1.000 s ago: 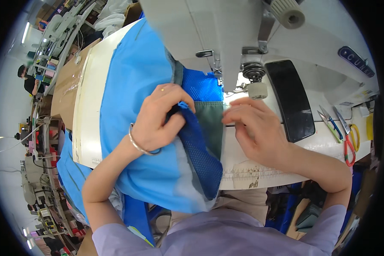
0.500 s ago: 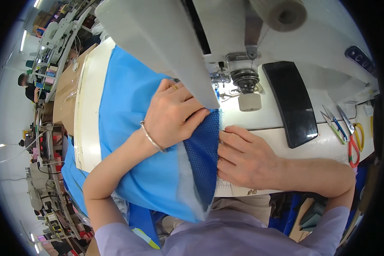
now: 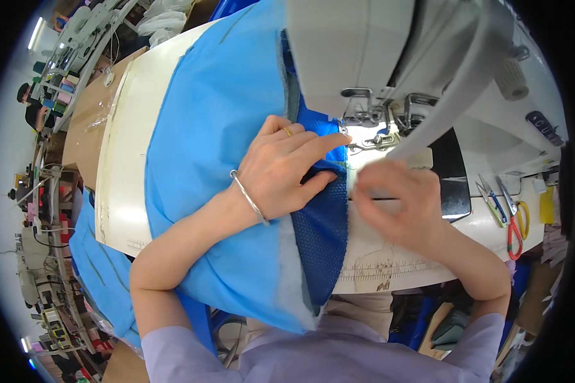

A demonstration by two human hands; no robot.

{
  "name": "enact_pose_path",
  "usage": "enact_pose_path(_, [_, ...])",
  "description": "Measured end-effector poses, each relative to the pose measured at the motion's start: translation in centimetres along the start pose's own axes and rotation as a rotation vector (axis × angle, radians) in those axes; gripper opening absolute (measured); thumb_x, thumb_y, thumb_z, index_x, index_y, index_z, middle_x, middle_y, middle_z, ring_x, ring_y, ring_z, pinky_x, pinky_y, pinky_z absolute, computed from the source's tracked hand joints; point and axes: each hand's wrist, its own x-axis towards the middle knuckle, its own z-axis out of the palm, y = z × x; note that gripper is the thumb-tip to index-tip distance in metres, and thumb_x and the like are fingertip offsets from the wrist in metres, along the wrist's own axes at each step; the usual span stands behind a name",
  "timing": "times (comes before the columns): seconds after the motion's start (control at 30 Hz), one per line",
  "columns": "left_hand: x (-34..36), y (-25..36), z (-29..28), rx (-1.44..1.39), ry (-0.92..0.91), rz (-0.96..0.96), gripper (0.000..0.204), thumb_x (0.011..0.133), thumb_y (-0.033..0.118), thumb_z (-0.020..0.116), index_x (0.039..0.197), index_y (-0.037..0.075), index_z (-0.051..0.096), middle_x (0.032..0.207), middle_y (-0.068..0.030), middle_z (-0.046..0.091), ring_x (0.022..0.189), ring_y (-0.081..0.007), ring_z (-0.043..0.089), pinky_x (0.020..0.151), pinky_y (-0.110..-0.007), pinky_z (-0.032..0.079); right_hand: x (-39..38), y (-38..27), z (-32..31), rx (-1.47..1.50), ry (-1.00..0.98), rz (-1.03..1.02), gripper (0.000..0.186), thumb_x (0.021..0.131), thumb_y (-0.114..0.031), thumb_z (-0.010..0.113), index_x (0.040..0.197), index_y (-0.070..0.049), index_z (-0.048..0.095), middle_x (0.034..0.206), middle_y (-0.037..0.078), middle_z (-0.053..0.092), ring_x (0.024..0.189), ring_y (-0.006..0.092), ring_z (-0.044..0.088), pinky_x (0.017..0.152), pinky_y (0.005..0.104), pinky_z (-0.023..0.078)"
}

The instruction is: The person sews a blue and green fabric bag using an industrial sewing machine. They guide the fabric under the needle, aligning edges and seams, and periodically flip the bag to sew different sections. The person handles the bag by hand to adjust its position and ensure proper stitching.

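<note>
My left hand (image 3: 281,169) lies on light blue fabric (image 3: 207,127), fingers apart, index fingertip beside the presser foot (image 3: 343,127) of a white sewing machine (image 3: 345,45). Beneath that hand is a dark blue mesh piece (image 3: 319,236) with a pale backing along its lower left edge; brighter blue mesh (image 3: 316,118) shows near the needle. My right hand (image 3: 396,201) is raised just right of the fabric's edge, fingers curled but smeared by motion, so their grip is unclear.
Scissors (image 3: 514,223) and snips (image 3: 492,201) lie right, beside a black phone (image 3: 457,179). Cardboard (image 3: 92,121) lines the table's left edge (image 3: 112,198); more blue fabric (image 3: 99,268) hangs below. A co-worker (image 3: 35,108) is among machines (image 3: 83,51) at far left.
Since half a second ago my right hand has risen toward the machine. My left hand has shifted right, index finger now stretched to the presser foot. The view has also shifted.
</note>
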Motion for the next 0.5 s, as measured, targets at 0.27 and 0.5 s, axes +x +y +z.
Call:
enact_pose_path(0.27, [-0.4, -0.2, 0.4, -0.085, 0.091, 0.005, 0.042, 0.073, 0.014, 0.085, 0.114, 0.010, 0.073, 0.091, -0.0033, 0.071, 0.087, -0.0216, 0.066, 0.084, -0.035, 0.047, 2.1, -0.5, 0.5, 0.218, -0.225, 0.580, 0.019, 0.089, -0.018, 0.081, 0.101, -0.004, 0.077, 0.084, 0.005, 0.072, 0.071, 0.0127, 0.067, 0.063, 0.0294, 0.052])
enact_pose_path(0.5, [-0.7, 0.2, 0.8, -0.031, 0.215, -0.022, 0.024, 0.076, 0.016, 0.085, 0.097, 0.010, 0.074, 0.090, -0.0029, 0.070, 0.086, -0.0249, 0.065, 0.083, -0.037, 0.049, 1.8, 0.8, -0.1, 0.609, -0.164, 0.825, 0.022, 0.090, -0.017, 0.083, 0.105, -0.002, 0.077, 0.091, 0.000, 0.072, 0.081, 0.0062, 0.063, 0.074, 0.0239, 0.052])
